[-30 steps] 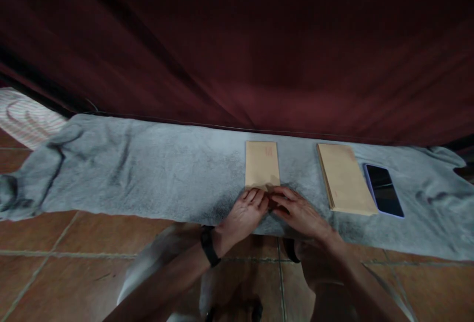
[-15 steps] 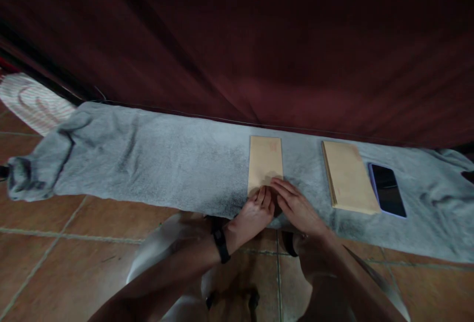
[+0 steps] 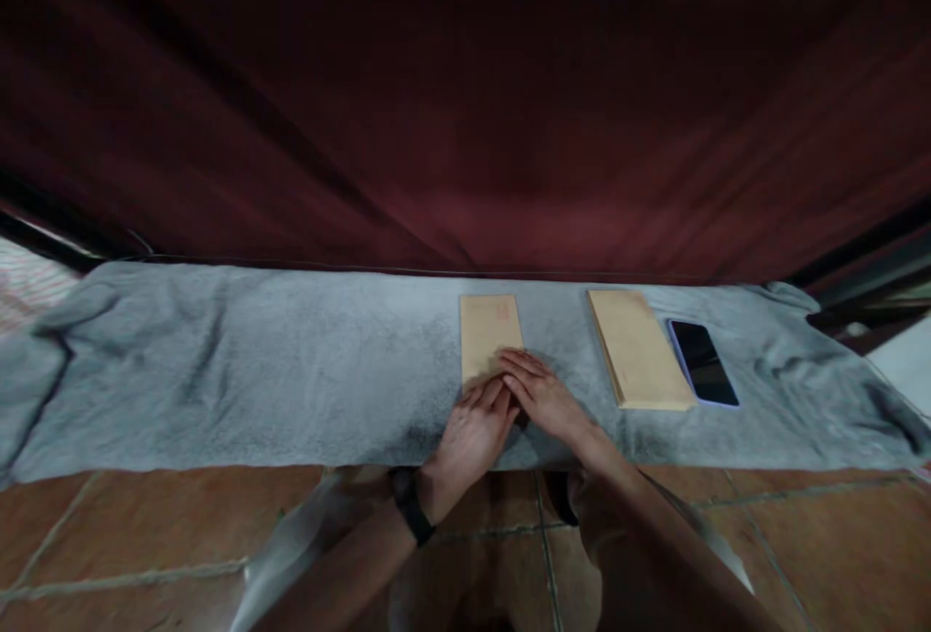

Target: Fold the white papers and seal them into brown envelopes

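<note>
A tan paper envelope (image 3: 486, 327) with small red print near its top right corner lies flat on the grey cloth. My left hand (image 3: 476, 424) rests palm down over its lower end, fingers together and laid out flat. From the right, my right hand (image 3: 542, 397) comes in with straight fingers, their tips touching the envelope and meeting my left fingertips. Both hands cover the lower edge of the envelope, so that part is hidden. On my left wrist sits a black band (image 3: 411, 506).
To the right lies a stack of similar tan envelopes (image 3: 640, 346), with a phone in a purple case (image 3: 703, 363) against it. The grey cloth (image 3: 327, 361) covers a long narrow surface. Behind it hangs dark red fabric (image 3: 465, 196); tiled floor (image 3: 167, 516) shows below.
The view has turned slightly, so the envelopes and phone appear farther left. My left fingers lie flatter, and both hands have come closer together on the envelope, which stays in place on the cloth.
</note>
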A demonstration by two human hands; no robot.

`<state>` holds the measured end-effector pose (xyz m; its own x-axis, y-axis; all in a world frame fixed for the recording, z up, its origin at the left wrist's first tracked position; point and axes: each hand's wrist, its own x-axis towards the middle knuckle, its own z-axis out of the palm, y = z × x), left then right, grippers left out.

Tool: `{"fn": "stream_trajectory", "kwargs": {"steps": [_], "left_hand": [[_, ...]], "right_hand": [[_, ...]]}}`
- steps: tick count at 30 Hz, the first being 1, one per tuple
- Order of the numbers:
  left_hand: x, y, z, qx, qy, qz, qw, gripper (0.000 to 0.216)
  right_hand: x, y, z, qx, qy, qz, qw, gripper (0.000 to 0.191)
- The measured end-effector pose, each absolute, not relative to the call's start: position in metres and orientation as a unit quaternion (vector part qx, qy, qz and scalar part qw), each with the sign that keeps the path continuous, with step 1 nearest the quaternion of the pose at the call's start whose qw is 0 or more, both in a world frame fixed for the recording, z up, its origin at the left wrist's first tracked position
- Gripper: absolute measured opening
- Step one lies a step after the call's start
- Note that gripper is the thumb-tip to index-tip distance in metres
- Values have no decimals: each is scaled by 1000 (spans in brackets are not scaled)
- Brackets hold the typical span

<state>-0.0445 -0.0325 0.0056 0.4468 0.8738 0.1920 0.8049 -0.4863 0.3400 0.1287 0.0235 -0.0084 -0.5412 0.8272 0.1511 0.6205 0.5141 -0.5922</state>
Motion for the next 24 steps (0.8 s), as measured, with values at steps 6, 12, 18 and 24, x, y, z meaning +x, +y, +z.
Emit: {"fn": "stream_trajectory", "kwargs": {"steps": [6,12,18,24], "left_hand": [[-47,-28,-13,843,506,175,43,56],[-46,-34,-25,853,504,137,3,62],[-46,-32,-23,862,495,106,-8,60],[-47,-34,-26,862,499,92,-3,62]], "right_hand": [[124,33,-11,-420,-850,260,183,51],[117,55,-20,-434,-876,170,126,52],[107,81,-25,-460,-868,125,135,52],[93,102,-25,-493,-855,88,130,52]]}}
